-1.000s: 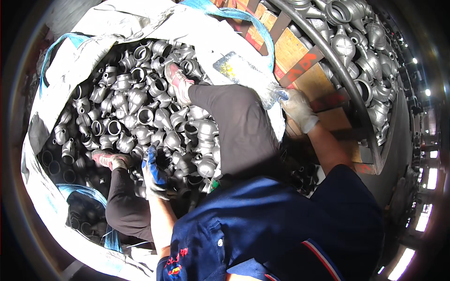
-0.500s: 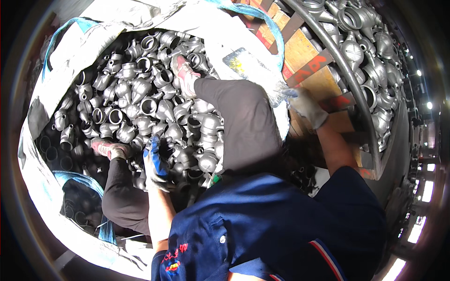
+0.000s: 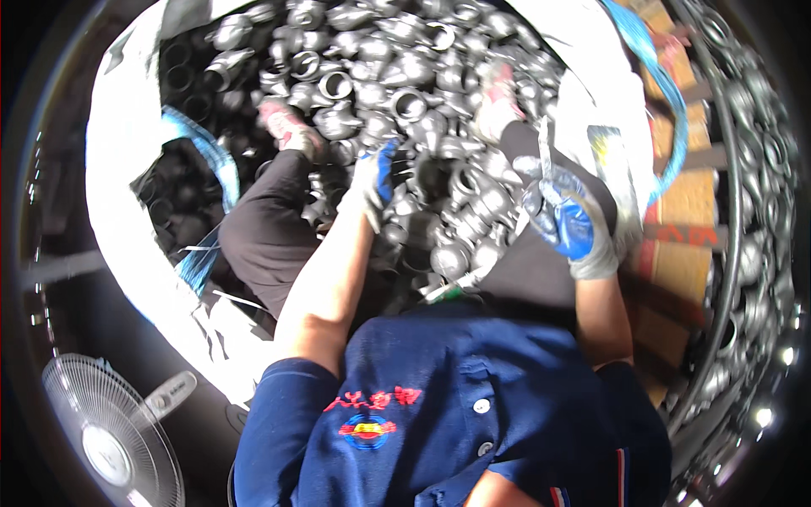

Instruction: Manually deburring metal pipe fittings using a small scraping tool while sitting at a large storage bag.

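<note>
"What filled the white sack [image 3: 127,211]?"
"Grey castings [image 3: 408,105], upper centre: probably heavy, rigid, best held by their necks."
"And gripping?"
"Right hand [image 3: 574,221], centre right, looked half-curled; left hand [image 3: 376,177], mid-frame, edge-on. I couldn't tell whether either held anything."

Down and left of the left fingers [image 3: 387,159], there's a white fan [image 3: 106,454], round wire cage showing, deep shadow around it. Above the fan, a pale bar [image 3: 63,269] cuts across the gloom. Over to the right of the right fingers [image 3: 545,198], it's a wooden crate [image 3: 691,198], boards crossed by dark bands, a dark rail [image 3: 734,220] alongside! Farther right, bright lights [image 3: 764,417] dot the dim edge, while strong light falls around both sets of fingers.
</note>
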The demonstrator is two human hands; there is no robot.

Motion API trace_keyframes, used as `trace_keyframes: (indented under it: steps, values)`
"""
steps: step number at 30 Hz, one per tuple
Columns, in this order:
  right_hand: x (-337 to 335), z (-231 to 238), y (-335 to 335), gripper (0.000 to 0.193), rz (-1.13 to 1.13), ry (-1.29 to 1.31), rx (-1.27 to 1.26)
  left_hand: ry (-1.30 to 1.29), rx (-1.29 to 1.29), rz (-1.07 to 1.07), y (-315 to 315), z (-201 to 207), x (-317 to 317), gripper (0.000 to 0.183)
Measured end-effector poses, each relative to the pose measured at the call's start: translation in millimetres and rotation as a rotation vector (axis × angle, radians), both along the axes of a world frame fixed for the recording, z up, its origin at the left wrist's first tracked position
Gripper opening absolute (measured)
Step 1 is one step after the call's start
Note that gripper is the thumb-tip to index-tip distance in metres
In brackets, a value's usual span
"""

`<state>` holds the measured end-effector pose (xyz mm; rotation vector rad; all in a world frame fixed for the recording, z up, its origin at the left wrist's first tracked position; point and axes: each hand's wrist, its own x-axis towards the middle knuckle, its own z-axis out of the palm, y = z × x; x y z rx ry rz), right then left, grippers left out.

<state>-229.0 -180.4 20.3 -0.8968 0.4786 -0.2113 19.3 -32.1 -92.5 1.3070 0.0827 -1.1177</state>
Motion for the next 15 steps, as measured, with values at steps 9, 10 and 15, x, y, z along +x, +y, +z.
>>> trace_keyframes:
  steps: [9, 10, 15]
  values:
    - [25, -41, 6, 0.032, -0.052, 0.153, 0.165, -0.567, 0.533, 0.333, -8, -188, 94, 0.032]
    - [23, -43, 8, 0.03, -0.139, 0.154, 0.183, -0.678, 0.699, 0.233, -29, -143, 80, 0.04]
    - [48, -11, 14, 0.022, -0.1, 0.269, 0.168, -1.271, 0.902, -0.047, -29, -136, 130, 0.061]
